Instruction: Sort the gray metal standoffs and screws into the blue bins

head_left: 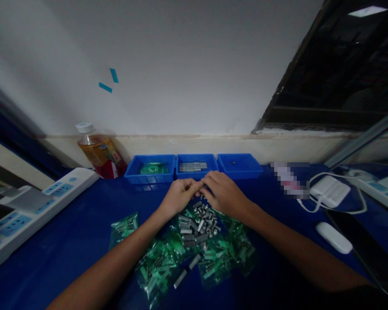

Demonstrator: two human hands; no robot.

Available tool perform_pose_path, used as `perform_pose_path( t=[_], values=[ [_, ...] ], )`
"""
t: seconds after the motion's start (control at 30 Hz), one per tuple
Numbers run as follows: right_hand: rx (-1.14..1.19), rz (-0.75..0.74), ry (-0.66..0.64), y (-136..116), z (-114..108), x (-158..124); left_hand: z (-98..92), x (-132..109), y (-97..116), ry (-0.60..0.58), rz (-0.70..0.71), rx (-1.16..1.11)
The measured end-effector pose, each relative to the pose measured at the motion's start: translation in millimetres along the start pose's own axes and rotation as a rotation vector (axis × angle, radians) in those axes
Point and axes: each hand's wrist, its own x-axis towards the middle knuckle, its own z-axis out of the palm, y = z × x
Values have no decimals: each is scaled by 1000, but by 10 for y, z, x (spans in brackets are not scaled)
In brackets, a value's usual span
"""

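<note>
My left hand (180, 196) and my right hand (224, 193) meet above the far end of a pile of metal parts, fingers closed together. Whatever they pinch is hidden by the fingers. Under and in front of them lie hexagonal metal standoffs (189, 237) and small shiny screws (210, 221). Around this pile are clear bags of green plastic pieces (161, 262) with thin metal bits among them. Two loose standoffs (180, 279) lie nearer to me. Just beyond my hands stands a blue bin (197, 174) with rows of metal standoffs.
Left of that bin, another blue bin (150, 177) contains green bagged pieces; a third blue bin (241, 172) is on the right. A drink bottle (100, 150) and a power strip (51, 198) stand left. A white charger (330, 191), cables, a white case (334, 237) and a dark phone (368, 249) lie right.
</note>
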Motion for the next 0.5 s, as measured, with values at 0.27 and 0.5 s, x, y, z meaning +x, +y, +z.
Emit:
perform_pose_path(
  t=[0.27,0.5],
  values=[
    [-220,106,-438,620,-104,649,-64,-38,-156,-184,207,519],
    [-314,-8,-736,717,48,959,-57,-55,-209,-227,201,611]
  ],
)
